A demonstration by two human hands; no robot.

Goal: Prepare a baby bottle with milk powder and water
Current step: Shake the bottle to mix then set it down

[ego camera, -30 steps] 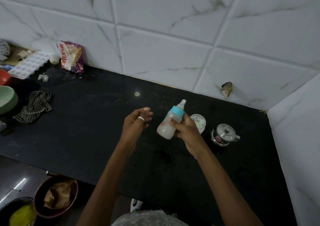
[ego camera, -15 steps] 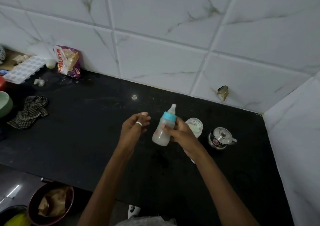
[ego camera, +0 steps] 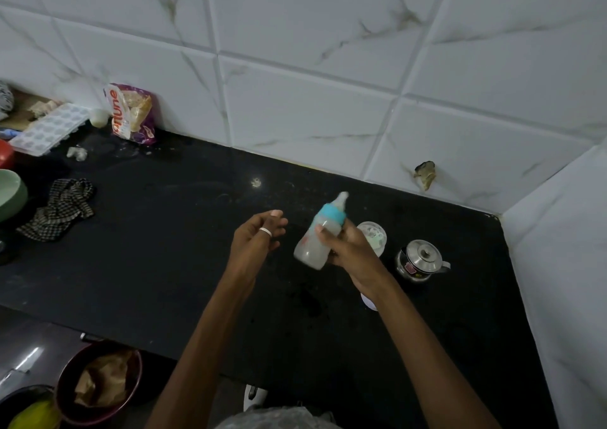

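Observation:
My right hand (ego camera: 349,248) grips a baby bottle (ego camera: 320,236) above the black counter (ego camera: 164,264). The bottle has a blue collar and a pale teat, holds cloudy white liquid, and leans with its teat up and to the right; it looks motion-blurred. My left hand (ego camera: 258,236), wearing a ring, hovers just left of the bottle with fingers loosely curled and nothing in it. Behind my right hand stands a clear plastic cap (ego camera: 372,233). A small steel lidded pot (ego camera: 418,261) sits to its right.
A snack packet (ego camera: 131,113), an ice tray (ego camera: 49,128) and a checked cloth (ego camera: 59,208) lie at the far left with a green bowl (ego camera: 10,192). Tiled walls close the back and right. Below the counter edge sit a dark bowl (ego camera: 98,382) and a yellow thing.
The bottle stays in my right hand and shifts slightly, now blurred. My left hand keeps its place beside it. The view has moved a little.

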